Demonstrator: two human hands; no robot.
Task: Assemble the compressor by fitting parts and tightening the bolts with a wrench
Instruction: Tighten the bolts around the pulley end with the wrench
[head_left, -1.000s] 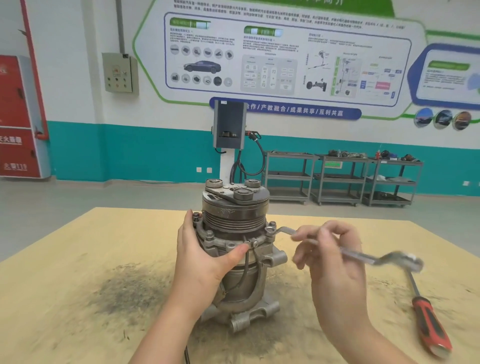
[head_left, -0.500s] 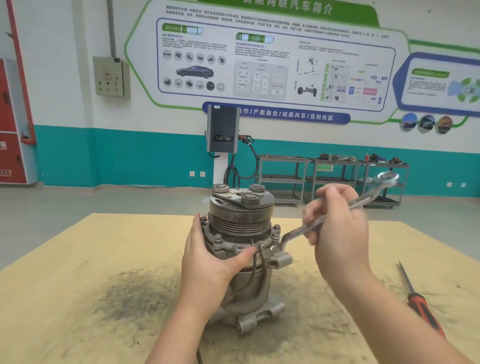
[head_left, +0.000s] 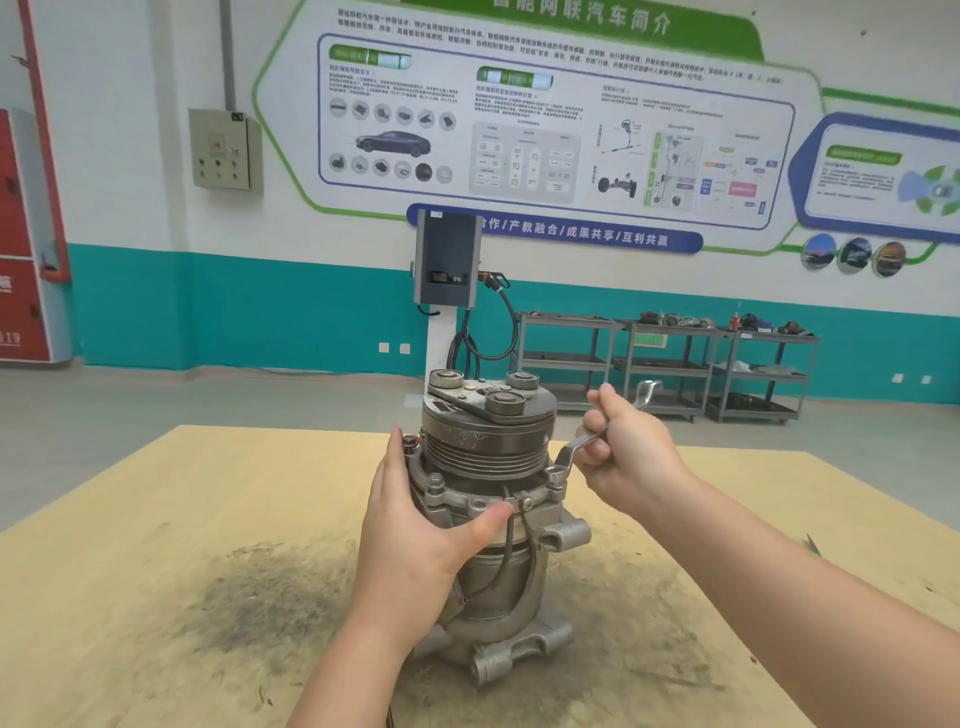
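Note:
A grey metal compressor (head_left: 488, 441) stands upright in the middle of the wooden table (head_left: 156, 519), pulley end up. My left hand (head_left: 415, 530) holds its body from the left, thumb pressed on the front flange. My right hand (head_left: 628, 452) grips a silver wrench (head_left: 576, 444) by the shaft. The wrench's ring end sits over a bolt (head_left: 557, 474) on the flange's right side. Its other end pokes up past my fist. More bolts (head_left: 435, 480) stand around the flange.
A dark sooty smear (head_left: 270, 597) covers the tabletop left of the compressor. The tip of a tool (head_left: 810, 543) shows at the right, beside my forearm. Metal carts (head_left: 660, 364) and a charger post (head_left: 447, 260) stand far off by the wall.
My right hand has swung the wrench handle from the near right side round towards the back, the ring end staying at the right-hand bolt. My left hand has kept its hold on the compressor.

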